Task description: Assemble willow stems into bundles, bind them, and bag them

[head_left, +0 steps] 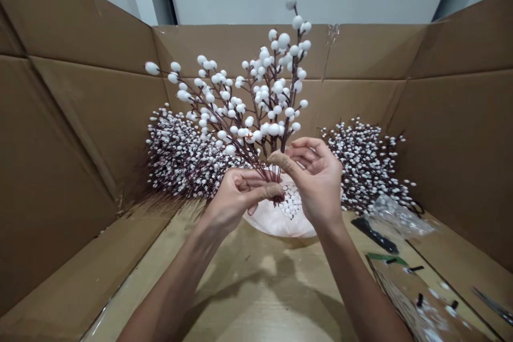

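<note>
A bunch of artificial berry stems (256,101), brown with round white berries, stands upright and fanned out before me. Its lower ends are pinched between the thumb and fingers of my left hand (238,195). Higher up, my right hand (315,171) is closed at the right side of the same stems, its thumb lying across them. Tan wrapping covers both thumbs. Behind the hands is a white bowl (264,222) with loose white berries in it, partly hidden by my hands.
Heaps of berry stems lie on the left (184,155) and right (360,165). Cardboard walls (460,117) enclose the table (256,299). At right are a clear plastic bag (401,216), a black strip (374,235), a cardboard piece (404,283) with black bits, and scissors (492,304).
</note>
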Demonstrator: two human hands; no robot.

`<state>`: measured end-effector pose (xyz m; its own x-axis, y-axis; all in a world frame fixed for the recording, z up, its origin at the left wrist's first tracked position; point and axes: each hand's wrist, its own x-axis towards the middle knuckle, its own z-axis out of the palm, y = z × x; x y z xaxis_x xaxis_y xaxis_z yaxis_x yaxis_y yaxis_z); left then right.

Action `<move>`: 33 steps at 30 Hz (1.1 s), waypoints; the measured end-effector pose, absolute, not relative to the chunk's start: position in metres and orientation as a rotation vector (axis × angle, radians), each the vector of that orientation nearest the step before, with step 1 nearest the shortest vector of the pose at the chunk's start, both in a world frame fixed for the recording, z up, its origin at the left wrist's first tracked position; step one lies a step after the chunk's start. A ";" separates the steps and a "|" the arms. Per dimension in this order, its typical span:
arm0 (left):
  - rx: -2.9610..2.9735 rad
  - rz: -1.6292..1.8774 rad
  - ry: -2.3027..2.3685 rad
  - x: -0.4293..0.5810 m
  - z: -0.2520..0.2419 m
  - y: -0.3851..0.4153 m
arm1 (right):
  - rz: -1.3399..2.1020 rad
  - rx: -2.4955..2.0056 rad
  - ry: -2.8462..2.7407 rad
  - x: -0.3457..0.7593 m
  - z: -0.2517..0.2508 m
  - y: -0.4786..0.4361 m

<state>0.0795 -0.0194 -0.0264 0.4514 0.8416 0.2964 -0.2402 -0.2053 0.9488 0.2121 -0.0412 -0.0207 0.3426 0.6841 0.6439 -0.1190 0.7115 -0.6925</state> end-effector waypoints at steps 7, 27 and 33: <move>1.543 1.055 0.518 0.077 -0.028 -0.016 | 0.734 -0.788 -1.404 0.222 -0.016 -0.048; 1.620 1.065 0.662 0.072 -0.019 -0.021 | 0.497 -0.708 -1.317 0.205 -0.031 -0.039; 1.477 1.074 0.521 0.070 -0.024 -0.008 | 0.724 -0.726 -1.329 0.219 -0.028 -0.022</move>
<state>0.0703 -0.0081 -0.0244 0.4777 0.8175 0.3219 -0.2530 -0.2228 0.9414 0.2185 -0.0221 -0.0282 0.1000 0.8080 0.5806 -0.0492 0.5869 -0.8082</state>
